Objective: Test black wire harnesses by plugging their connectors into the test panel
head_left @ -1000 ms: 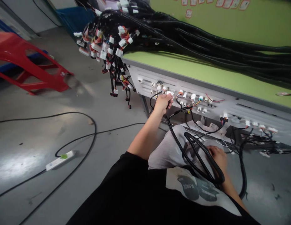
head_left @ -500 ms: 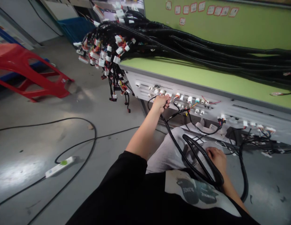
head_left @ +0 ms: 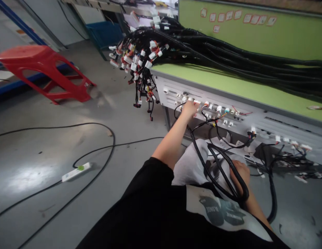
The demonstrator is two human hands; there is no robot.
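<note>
My left hand [head_left: 190, 110] reaches to the row of white sockets on the pale test panel [head_left: 167, 101]. Its fingers are curled closed at a socket beside a white connector [head_left: 197, 102]; what they pinch is hidden behind them. From the panel, a black sleeved wire harness [head_left: 198, 150] hangs down and loops over my lap. Low on the right, my right hand [head_left: 242, 171] rests on my knee, with the harness loop crossing in front of it. Its fingers seem to lie loosely on the leg, partly covered by the loop. Other white connectors [head_left: 219, 109] sit in the panel with coloured wires.
A thick bundle of black harnesses [head_left: 215, 52] lies on the green bench top [head_left: 181, 71], its connector ends [head_left: 137, 64] hanging off the left. On the floor are a red stool [head_left: 44, 69] and a white power strip [head_left: 76, 172] with its black cable [head_left: 112, 145].
The view has shifted, so the bench and stool appear further right. My left hand stays at nearly the same place on the panel. My right hand stays on the knee.
</note>
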